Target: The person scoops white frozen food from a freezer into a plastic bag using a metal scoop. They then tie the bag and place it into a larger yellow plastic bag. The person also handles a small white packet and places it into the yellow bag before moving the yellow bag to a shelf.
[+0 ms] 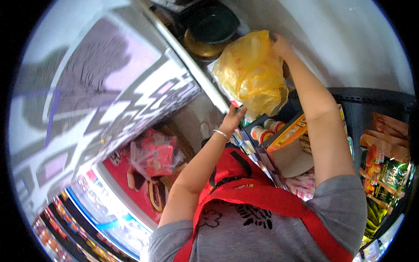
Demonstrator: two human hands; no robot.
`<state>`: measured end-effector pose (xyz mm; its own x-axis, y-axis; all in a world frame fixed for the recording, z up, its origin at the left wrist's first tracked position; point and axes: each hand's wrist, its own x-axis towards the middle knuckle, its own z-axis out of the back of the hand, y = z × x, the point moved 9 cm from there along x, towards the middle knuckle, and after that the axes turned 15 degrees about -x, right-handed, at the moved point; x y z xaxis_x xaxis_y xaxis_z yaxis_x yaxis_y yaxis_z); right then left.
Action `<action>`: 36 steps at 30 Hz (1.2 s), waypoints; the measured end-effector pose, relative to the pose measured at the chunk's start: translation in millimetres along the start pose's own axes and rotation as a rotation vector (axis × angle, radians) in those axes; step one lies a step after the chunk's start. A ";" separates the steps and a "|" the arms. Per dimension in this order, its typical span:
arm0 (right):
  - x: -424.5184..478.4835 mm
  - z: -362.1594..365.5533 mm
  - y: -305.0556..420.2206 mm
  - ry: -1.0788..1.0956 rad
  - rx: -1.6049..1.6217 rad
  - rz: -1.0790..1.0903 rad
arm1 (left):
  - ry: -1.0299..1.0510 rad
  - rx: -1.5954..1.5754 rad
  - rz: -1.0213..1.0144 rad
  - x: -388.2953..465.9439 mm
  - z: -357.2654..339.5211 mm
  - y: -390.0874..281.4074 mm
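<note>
A crumpled, translucent yellow plastic bag [250, 73] is in front of me at the top of the view. My right hand [282, 47] grips its upper right edge, with the fingertips partly hidden. My left hand [233, 119] is at the bag's lower left, its thumb and fingers beside a small red-and-white edge [235, 103]. Whether those fingers pinch that edge is unclear. A white bracelet [221, 133] circles my left wrist. Just left of that hand ends a long white panel edge [193, 68].
A dark-topped, gold-sided round container [209, 32] stands behind the bag. Below it are red-and-white cans [262, 133] and an orange shelf strip [288, 132]. Packaged goods [381, 170] hang at right. A lit display case [104, 209] and a red bag in clear plastic [157, 157] are at left.
</note>
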<state>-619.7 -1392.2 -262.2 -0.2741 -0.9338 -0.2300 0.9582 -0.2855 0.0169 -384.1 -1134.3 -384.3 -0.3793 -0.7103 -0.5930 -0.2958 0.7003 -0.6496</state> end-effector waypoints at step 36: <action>-653.3 99.2 321.8 0.290 0.786 1.469 | -1.254 -0.639 -0.297 -626.0 138.5 388.6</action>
<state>-140.3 -895.4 -10.0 0.8555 -0.4464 0.2625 0.0773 0.6113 0.7876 -140.2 -427.3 -331.4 0.6732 -0.1907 -0.7145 -0.6884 0.1910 -0.6997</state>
